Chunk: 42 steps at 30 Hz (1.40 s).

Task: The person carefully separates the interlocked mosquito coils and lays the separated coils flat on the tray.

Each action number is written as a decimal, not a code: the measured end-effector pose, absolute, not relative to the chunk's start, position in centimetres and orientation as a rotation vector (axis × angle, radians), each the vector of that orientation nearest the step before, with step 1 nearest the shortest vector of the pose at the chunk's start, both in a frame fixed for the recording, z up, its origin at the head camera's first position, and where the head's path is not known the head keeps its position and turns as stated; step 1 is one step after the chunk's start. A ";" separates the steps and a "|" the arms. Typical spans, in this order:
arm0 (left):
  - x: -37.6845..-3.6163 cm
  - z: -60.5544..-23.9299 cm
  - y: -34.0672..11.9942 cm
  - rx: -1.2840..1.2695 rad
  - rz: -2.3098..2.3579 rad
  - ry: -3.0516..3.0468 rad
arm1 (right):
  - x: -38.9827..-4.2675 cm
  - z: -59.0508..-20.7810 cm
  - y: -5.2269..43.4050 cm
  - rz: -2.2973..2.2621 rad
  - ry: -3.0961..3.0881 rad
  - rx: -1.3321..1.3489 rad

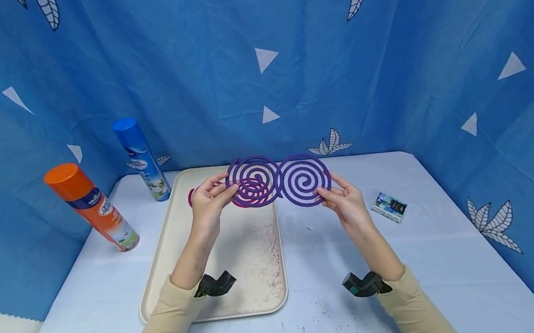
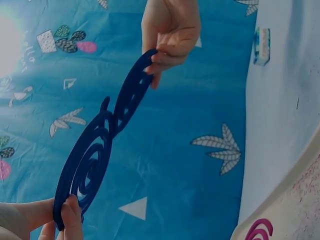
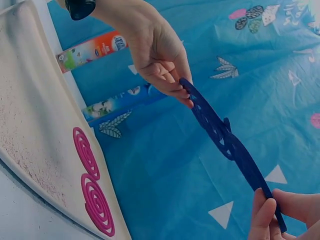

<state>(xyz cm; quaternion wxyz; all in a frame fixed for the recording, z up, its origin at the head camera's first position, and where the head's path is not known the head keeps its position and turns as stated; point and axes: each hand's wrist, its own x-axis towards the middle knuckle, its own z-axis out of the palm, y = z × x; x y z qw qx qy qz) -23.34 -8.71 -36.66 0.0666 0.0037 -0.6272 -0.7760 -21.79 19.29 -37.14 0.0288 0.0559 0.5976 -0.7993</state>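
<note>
Two flat purple mosquito coils (image 1: 305, 181) are held up side by side, their edges meeting in the middle. My left hand (image 1: 209, 203) pinches the outer edge of the left coil between thumb and fingers. At the far side of the right coil, my right hand (image 1: 346, 201) pinches the rim the same way. Seen nearly edge-on in the right wrist view, the coils form one slanting line, with a short tip sticking out near the joint. Behind and below them, two pink coils (image 3: 98, 205) lie on the cream tray (image 1: 238, 266), partly hidden by my left hand in the head view.
An orange spray can (image 1: 100, 214) and a blue spray can (image 1: 143, 159) stand left of the tray. To the right lies a small printed box (image 1: 389, 207). Dark reddish crumbs dot the tray's right side and the white table (image 1: 315, 269). A blue curtain (image 1: 220, 85) surrounds the table.
</note>
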 end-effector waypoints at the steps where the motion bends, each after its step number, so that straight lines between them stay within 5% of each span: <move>1: -23.4 -36.6 -8.9 0.018 -2.336 -1.896 | -21.8 -37.1 19.3 -2.466 1.845 0.174; 9: -24.2 -36.7 -11.0 0.100 -2.340 -1.910 | -21.9 -37.3 19.5 -2.461 1.848 0.190; 27: -23.0 -44.2 -20.9 0.474 -2.247 -2.286 | -22.2 -39.0 18.8 -2.414 1.853 0.258; 42: -22.0 -45.9 -22.9 0.440 -1.784 -2.506 | -22.6 -41.9 16.1 -2.265 1.977 0.248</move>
